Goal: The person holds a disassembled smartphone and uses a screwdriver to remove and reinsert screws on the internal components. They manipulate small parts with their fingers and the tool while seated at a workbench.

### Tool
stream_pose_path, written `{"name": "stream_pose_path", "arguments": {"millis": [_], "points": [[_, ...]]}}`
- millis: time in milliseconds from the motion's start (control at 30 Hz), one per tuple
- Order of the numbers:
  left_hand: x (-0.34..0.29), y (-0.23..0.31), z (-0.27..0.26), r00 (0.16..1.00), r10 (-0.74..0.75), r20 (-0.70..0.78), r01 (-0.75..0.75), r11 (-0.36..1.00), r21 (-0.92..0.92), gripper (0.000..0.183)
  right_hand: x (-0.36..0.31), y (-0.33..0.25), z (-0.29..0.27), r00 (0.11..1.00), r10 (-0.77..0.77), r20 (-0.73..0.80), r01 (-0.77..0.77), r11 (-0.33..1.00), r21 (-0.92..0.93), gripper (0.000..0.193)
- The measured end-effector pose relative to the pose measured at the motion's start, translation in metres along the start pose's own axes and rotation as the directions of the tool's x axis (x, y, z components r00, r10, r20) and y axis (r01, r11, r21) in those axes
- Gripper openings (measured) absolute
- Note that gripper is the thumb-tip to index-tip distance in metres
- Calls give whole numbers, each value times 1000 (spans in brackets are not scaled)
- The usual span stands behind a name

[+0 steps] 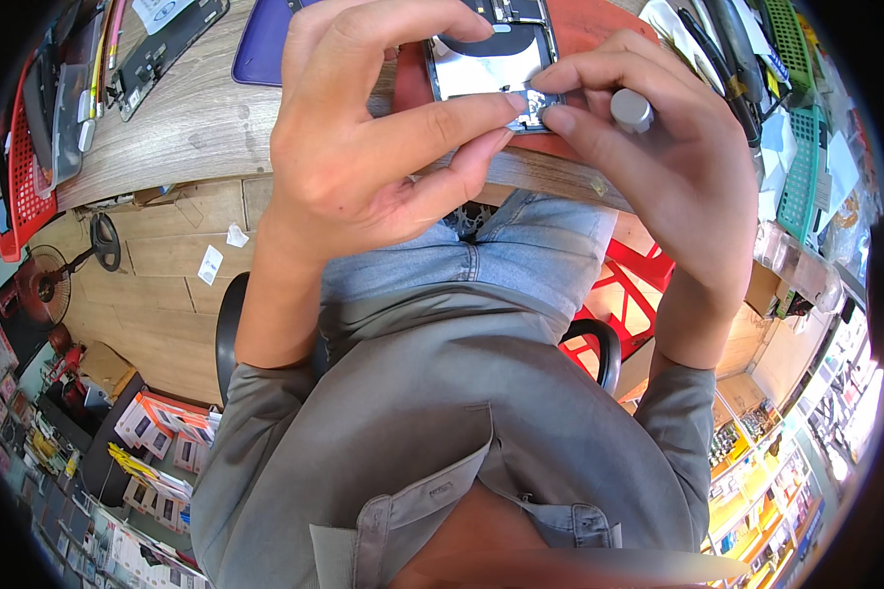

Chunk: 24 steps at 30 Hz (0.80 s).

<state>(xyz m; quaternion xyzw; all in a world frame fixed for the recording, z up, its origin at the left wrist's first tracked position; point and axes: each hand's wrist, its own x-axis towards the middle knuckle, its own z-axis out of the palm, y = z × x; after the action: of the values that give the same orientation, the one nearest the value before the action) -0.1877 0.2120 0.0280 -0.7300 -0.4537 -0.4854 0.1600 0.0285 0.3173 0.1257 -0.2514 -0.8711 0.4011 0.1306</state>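
An opened phone [491,74], its inner parts showing, lies on a red mat [599,25] at the table's front edge. My left hand [354,147] grips the phone's near edge between index finger and thumb, while another finger arches over its upper part. At the phone's near right corner, the thumb and index fingertips of my right hand [668,147] are close together over small parts. Anything pinched there is too small to tell. A tool with a round grey end [632,111] is tucked in my right hand; its other end is hidden.
On the left of the wooden table [187,108] are a dark phone panel [172,54], a purple case [260,44] and a red basket [29,211]. Cables [732,59] and a green basket [803,167] crowd the right side. A red stool [629,285] stands below.
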Motion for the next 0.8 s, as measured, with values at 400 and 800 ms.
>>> {"name": "stream_pose_path", "arguments": {"millis": [400, 800], "points": [[5, 2, -7, 995, 21, 95, -21, 1000, 2, 24, 2, -4, 2, 1000, -13, -26, 10, 996, -90, 20], [17, 36, -21, 964, -142, 226, 101, 978, 181, 41, -11, 3, 14, 968, -213, -136, 179, 958, -224, 21]]}}
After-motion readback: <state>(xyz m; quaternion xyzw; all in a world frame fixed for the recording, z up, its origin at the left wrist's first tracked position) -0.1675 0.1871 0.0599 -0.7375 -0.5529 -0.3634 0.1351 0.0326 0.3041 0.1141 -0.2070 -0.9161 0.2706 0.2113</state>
